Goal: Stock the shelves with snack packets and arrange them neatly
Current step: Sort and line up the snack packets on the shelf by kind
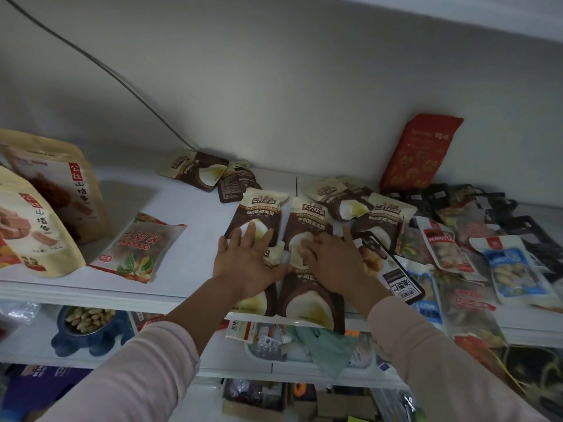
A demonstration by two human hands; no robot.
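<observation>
Two rows of brown-and-cream snack packets [262, 208] on the shelf [189, 214], left hand [246, 263] flat on them with fingers spread, right hand [332, 263] just beside it, relaxed fingers pressing the neighbouring packet.

Blue peanut bowl [70, 340], green cloth [323, 345] below; wall cable [122, 84].

Left hand [247, 263], right hand [334, 262] palm-down, fingers extended.
</observation>
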